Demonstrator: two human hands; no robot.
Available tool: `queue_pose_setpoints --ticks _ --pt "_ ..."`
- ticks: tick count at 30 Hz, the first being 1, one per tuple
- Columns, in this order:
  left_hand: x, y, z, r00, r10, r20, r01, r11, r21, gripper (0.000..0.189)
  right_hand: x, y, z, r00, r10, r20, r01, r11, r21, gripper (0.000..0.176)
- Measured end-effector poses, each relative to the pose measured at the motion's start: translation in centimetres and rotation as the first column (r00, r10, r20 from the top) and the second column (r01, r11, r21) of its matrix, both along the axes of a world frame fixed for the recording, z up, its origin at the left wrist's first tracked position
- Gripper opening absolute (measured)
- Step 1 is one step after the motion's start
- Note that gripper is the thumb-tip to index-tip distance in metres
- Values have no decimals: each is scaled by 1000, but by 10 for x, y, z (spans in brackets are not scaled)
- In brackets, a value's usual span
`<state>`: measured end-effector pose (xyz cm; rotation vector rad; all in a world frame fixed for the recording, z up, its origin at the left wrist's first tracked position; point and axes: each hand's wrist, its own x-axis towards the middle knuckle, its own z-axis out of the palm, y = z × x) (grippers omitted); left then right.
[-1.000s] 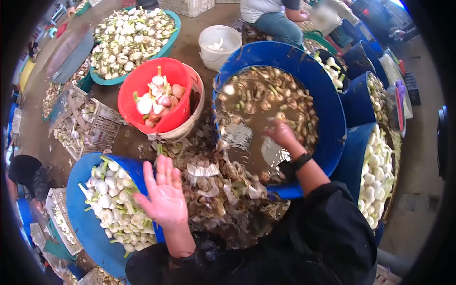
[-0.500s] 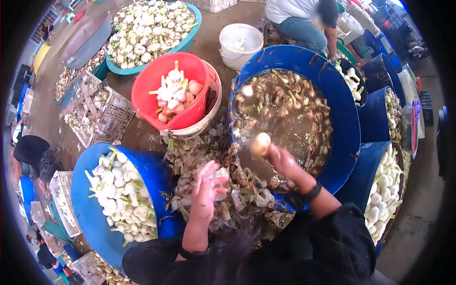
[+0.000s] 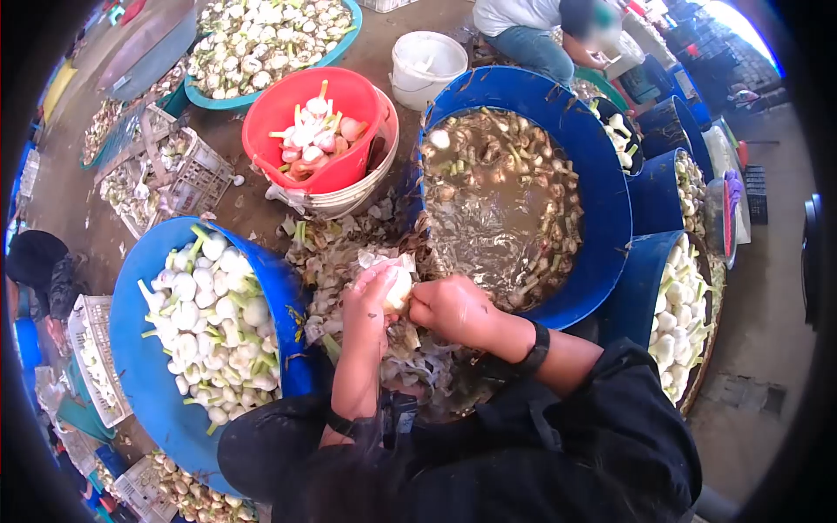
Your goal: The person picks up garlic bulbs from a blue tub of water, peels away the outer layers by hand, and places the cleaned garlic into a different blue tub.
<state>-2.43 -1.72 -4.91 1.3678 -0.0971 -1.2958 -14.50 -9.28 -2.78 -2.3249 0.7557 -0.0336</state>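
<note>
A pale garlic bulb point(image 3: 398, 292) is held by my left hand point(image 3: 368, 301), whose fingers wrap its left side, with loose skin above. My right hand point(image 3: 449, 307) is closed against the bulb's right side, its fingertips pressed together at it. Both hands are over a heap of peeled skins point(image 3: 327, 253). Just beyond my right hand is a large blue tub point(image 3: 606, 218) of muddy water with unpeeled garlic bulbs point(image 3: 523, 157) floating in it.
On the left, a tilted blue tub point(image 3: 139, 349) holds white bulbs. Ahead are a red basin point(image 3: 266, 144) of bulbs and a white bucket point(image 3: 427, 87). Another blue tub point(image 3: 641, 270) of bulbs stands right. A person point(image 3: 532, 44) crouches beyond; another is at far left.
My right hand has come down and left from over the water, bringing the bulb to my left hand. My left hand has closed on it. The view has shifted slightly.
</note>
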Motion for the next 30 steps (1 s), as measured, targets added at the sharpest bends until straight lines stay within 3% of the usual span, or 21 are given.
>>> queue_pose_setpoints --ticks 2,3,4,5,7,8,10,11,12,14,15,16,18,20,22,23,24,25,26,28,30 --pt "1 4 -9 994 5 -113 -15 996 -91 37 -8 -13 -29 992 -118 43 95 927 362 22" --pt "0 6 -11 976 0 -219 -38 985 -170 39 -10 -11 -36 954 -278 -108 276 687 672 25" --pt "-1 6 -11 976 -8 -219 -31 984 -175 39 -10 -9 -41 883 -362 -299 418 319 850 29" --pt "-2 6 -10 988 -37 -153 -16 943 -332 37 -8 -8 -28 881 -370 -296 420 321 849 29" --pt "-1 6 -10 995 -54 -86 7 879 -476 36 -3 -4 5 776 -545 -317 320 -94 943 29" --pt "5 7 -10 994 -105 -9 92 910 -405 39 -7 -5 2 774 -547 -319 321 -96 942 29" --pt "13 8 -8 965 -226 132 252 938 -236 46 -18 -9 -11 945 -328 -8 212 592 777 27" --pt "11 8 2 914 -378 145 393 915 -94 58 -20 -9 -15 948 -273 165 165 861 481 27" --pt "8 8 8 911 -387 141 401 911 -92 58 -22 -10 -17 946 -282 162 174 858 483 27" --pt "1 11 14 676 -439 592 565 824 -34 69 -22 -16 -18 906 -412 92 344 847 406 29" --pt "-6 11 12 741 -363 566 502 858 -107 65 -20 -26 -15 855 -501 -134 442 569 693 25" --pt "-7 10 10 741 -365 564 505 856 -110 65 -22 -29 -35 737 -660 -147 367 208 907 21" --pt "-8 8 8 220 -182 958 569 822 26 54 -23 -37 -24 793 -587 -164 306 150 940 18" --pt "-6 7 -1 155 -91 984 592 806 -18 42 -21 -30 -13 736 -662 -137 252 81 964 18" --pt "-11 7 -19 617 -16 787 420 852 -312 32 -21 -19 -2 669 -733 -124 191 8 982 19" --pt "-17 7 -8 812 64 580 178 919 -351 22 -28 -15 1 730 -684 16 203 238 950 20" --pt "-15 8 -8 811 71 581 170 921 -350 22 -34 -12 4 790 -596 142 190 459 868 21" --pt "-11 8 -8 969 215 124 -149 904 -402 24 -40 -8 8 883 -325 339 57 791 609 21" --pt "-7 8 -8 871 339 -355 -450 842 -299 26 -48 -3 14 941 -209 265 14 809 588 20" --pt "3 11 -12 848 383 -366 -481 846 -230 29 -61 9 18 855 -275 440 -45 806 591 18" --pt "10 14 -19 805 448 -389 -518 851 -91 39 -79 9 10 648 -584 489 -29 623 782 18"
